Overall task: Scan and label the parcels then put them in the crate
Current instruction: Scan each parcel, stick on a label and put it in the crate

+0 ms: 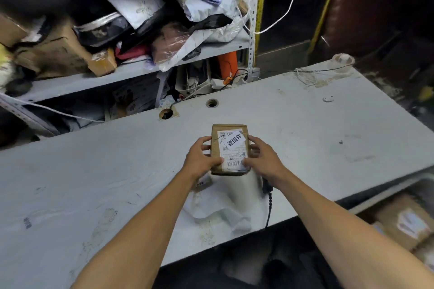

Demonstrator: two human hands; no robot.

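Note:
A small brown cardboard parcel (pixel 229 148) with a white shipping label and a slanted white sticker is held over the grey table (pixel 94 171). My left hand (pixel 202 159) grips its left side, thumb on the label near the barcode. My right hand (pixel 263 157) grips its right side, thumb by the barcode too. Under the parcel lies a white plastic mailer bag (pixel 225 204). A black coiled cable (pixel 269 202) runs down beside my right wrist; what it leads to is hidden.
Metal shelves (pixel 131 70) behind the table are crammed with boxes and bagged parcels. The tabletop has two cable holes (pixel 166 114). A tape roll (pixel 342 60) sits at the far right corner. Brown parcels (pixel 404 223) lie low on the right, below the table edge.

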